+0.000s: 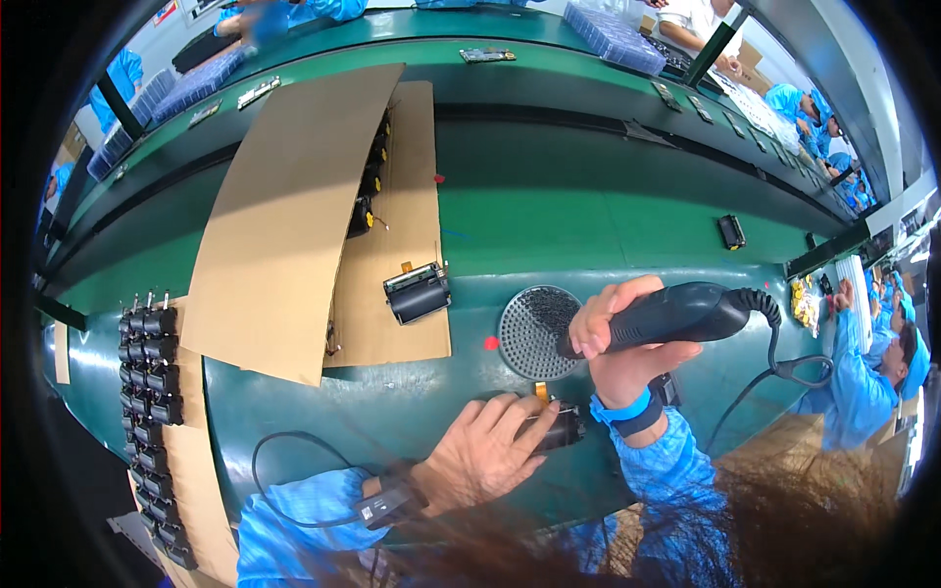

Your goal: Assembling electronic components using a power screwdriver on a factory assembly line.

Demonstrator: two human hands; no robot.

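Gripping a dark power tool (676,316) at centre right of the frame, the right hand (618,343) has its fingers wrapped around the handle, and the tool's tip points left toward a round perforated disc (529,331) set in the green desk (588,216). A coiled black cable (774,343) runs from the tool's rear down toward the lower right. A blue band sits on that wrist.

The left hand (485,451), at lower centre, lies palm down with its fingers curled over a small black part (561,429) and presses it onto the desk just below the disc; an orange tab shows at the part's top edge. A black strap and cord hang from that wrist.

Another black part (419,294), with a metal frame, rests on a flat cardboard sheet (407,196) left of the disc. A larger cardboard sheet (284,216) lies tilted over more black parts (371,176), which show along its right edge. At the left of the frame a column of similar parts (149,392) stands on a cardboard strip. One small black piece (731,231) lies alone at the right of the desk. People in blue coats (863,377) work at the far right and along the upper edge.
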